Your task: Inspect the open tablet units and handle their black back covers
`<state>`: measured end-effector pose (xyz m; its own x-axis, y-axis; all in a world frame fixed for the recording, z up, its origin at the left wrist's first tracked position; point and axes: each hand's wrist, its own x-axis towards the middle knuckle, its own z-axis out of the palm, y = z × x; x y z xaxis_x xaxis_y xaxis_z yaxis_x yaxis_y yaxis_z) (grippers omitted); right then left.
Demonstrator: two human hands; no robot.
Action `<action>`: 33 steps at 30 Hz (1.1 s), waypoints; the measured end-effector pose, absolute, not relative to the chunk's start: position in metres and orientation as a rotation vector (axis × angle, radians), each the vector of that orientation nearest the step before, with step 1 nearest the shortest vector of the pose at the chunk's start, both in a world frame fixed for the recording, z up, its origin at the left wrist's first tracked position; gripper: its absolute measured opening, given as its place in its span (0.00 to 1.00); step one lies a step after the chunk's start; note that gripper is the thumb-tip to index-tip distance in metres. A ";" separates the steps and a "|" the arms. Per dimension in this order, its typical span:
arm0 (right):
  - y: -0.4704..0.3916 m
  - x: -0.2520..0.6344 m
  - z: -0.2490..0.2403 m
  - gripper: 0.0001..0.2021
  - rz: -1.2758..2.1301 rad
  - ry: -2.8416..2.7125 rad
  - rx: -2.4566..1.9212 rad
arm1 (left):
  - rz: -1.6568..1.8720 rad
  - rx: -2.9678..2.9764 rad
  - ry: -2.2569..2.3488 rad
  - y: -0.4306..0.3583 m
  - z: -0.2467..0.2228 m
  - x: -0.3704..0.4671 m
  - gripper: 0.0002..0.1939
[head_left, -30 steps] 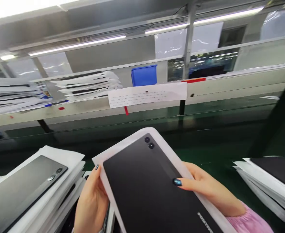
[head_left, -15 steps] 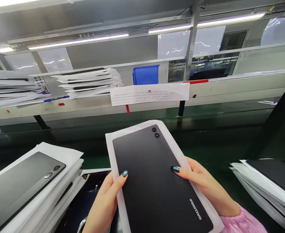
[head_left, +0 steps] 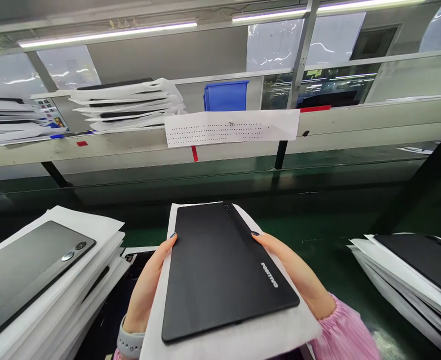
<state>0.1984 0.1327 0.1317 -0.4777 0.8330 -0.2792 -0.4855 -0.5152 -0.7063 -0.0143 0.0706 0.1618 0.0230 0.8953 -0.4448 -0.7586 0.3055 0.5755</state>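
Between my two hands is a black tablet [head_left: 220, 275], back side up, with "POSITIVO" lettering and a camera area at its far end. It lies on a white foam sleeve [head_left: 280, 327] that extends past its edges. My left hand [head_left: 150, 272] grips the left edge, thumb on top, and a grey watch band shows at that wrist. On the right edge, my right hand [head_left: 288, 255] holds on with its thumb over the tablet's side. The other fingers of both hands are hidden underneath.
At left stands a stack of white sleeves with a grey tablet [head_left: 36, 275] on top. Another stack with a black tablet [head_left: 423, 260] sits at right. A shelf [head_left: 122, 140] ahead carries more stacks [head_left: 130, 105], a blue bin [head_left: 226, 96] and a hanging paper strip [head_left: 231, 129].
The tablet and sleeve have tilted flatter, the near end now showing. Both hands have moved with them, still gripping the sides. The view has dipped slightly.
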 end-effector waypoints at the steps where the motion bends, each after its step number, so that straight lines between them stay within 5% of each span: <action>1: 0.134 0.199 0.131 0.12 2.069 -0.690 -0.787 | 1.285 0.197 0.850 0.072 0.162 -0.014 0.16; 14: 0.148 0.201 0.124 0.20 2.127 -0.897 -0.763 | 1.231 0.286 0.744 0.075 0.144 -0.026 0.21; 21: 0.161 0.179 0.096 0.02 2.163 -0.766 -0.756 | 1.492 0.613 0.699 0.070 0.136 0.005 0.17; 33: 0.164 0.169 0.087 0.05 2.025 -0.890 -0.813 | 1.431 0.822 0.959 0.052 0.139 0.016 0.28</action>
